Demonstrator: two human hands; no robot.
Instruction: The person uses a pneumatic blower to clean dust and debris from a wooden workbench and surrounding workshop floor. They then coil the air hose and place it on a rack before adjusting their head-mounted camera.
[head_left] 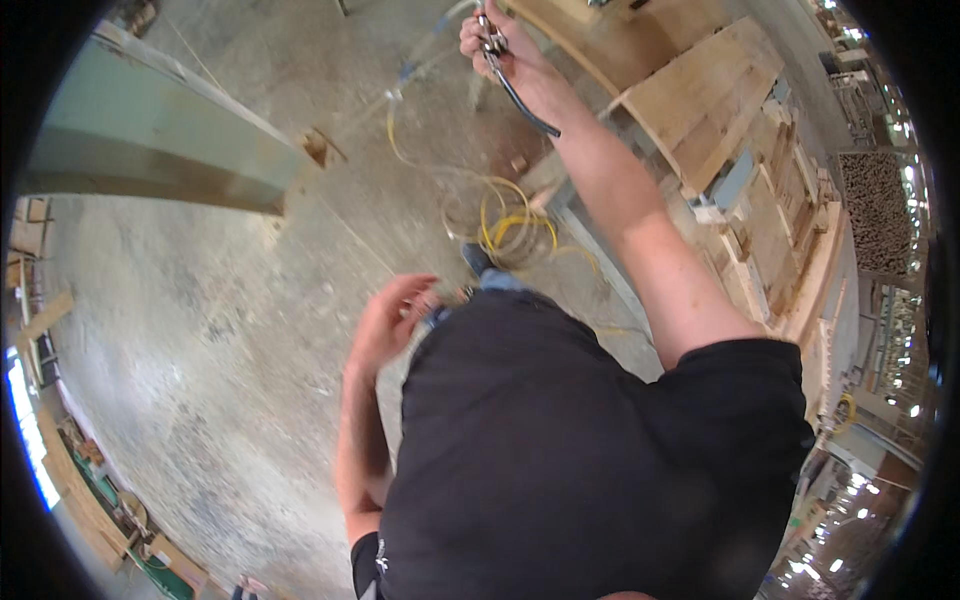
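Observation:
At the top of the head view, my right hand [503, 48] is raised at the end of my outstretched arm. Its fingers are closed round an air gun [493, 45], a silvery metal body with a bent black tube [524, 106] lying along my wrist. A pale hose [440, 24] appears near the far side of this hand; where it joins is hidden. My left hand [388, 318] hangs low beside my body, over the concrete floor, with fingers loosely bent and apart. Nothing shows in it.
Yellow and clear hose [505, 225] lies coiled on the floor ahead, by my shoe [477, 259]. To the right stands a bench with wooden boards [705, 100] and wood framing [790, 220]. A large greenish panel [160, 140] stands at far left. Shelving and timber line the edges.

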